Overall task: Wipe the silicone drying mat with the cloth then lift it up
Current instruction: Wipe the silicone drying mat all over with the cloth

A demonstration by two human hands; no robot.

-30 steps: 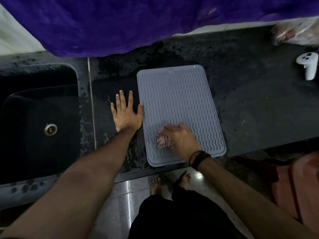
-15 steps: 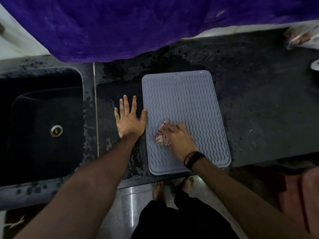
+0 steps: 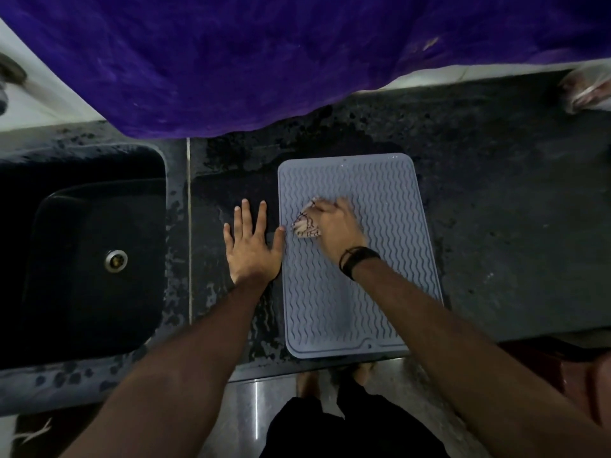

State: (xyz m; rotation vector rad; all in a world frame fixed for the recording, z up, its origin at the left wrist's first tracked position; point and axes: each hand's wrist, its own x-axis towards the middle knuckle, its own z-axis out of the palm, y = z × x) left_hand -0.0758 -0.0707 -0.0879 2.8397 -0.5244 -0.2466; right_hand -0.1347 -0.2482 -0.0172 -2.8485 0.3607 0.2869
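On the dark worktop (image 3: 496,226), beside the one sink (image 3: 92,259) with only its drain (image 3: 116,259) inside, lies one grey silicone mat (image 3: 357,276), where my right hand (image 3: 334,229) presses one bunched cloth (image 3: 305,224), while my left hand (image 3: 251,249) lies spread flat, thumb touching the mat's left edge.

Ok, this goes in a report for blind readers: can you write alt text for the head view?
A person's right hand presses a crumpled cloth onto a grey silicone drying mat on a dark countertop. The left hand lies flat beside the mat, thumb at its edge; a black sink sits further left.
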